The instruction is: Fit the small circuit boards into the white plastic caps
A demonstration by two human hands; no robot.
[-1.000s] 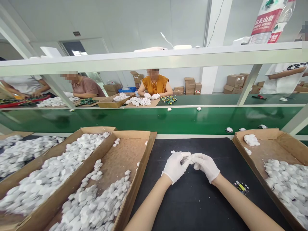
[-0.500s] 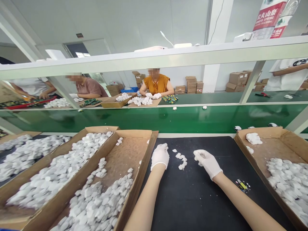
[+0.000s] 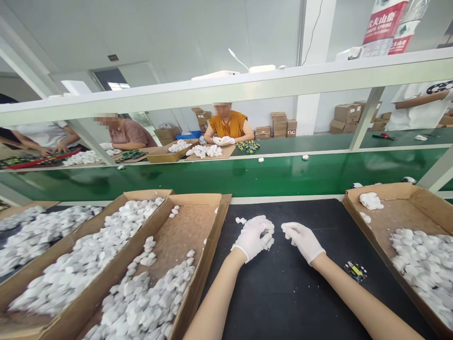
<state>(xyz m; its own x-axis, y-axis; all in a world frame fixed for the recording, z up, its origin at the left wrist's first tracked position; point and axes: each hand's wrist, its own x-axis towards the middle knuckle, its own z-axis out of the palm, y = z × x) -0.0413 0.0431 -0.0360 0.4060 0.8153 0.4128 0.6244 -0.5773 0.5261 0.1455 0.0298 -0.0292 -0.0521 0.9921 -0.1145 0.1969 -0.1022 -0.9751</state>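
Observation:
My left hand (image 3: 255,237), in a white glove, is over the middle of the black work surface (image 3: 276,293), fingers curled down at a short row of small white pieces (image 3: 271,243). It covers most of that row, and what its fingertips hold is hidden. Past its knuckles lie small white pieces (image 3: 241,220). To its right, apart from it, my right hand (image 3: 302,240) is gloved too, thumb and fingertips drawn together. Anything in that pinch is too small to make out. A small circuit board (image 3: 356,271) with a yellow part lies beside my right forearm.
Cardboard trays of white pieces flank me: the near left tray (image 3: 208,255), the far left tray (image 3: 132,191) and the right tray (image 3: 406,189). Beyond runs a green conveyor belt (image 3: 212,182) carrying small boards. A shelf (image 3: 226,89) crosses above; co-workers sit opposite.
My left hand has moved right and toward me, onto the row of white pieces, uncovering pieces at its former spot. My right hand has hardly moved. The view has shifted slightly.

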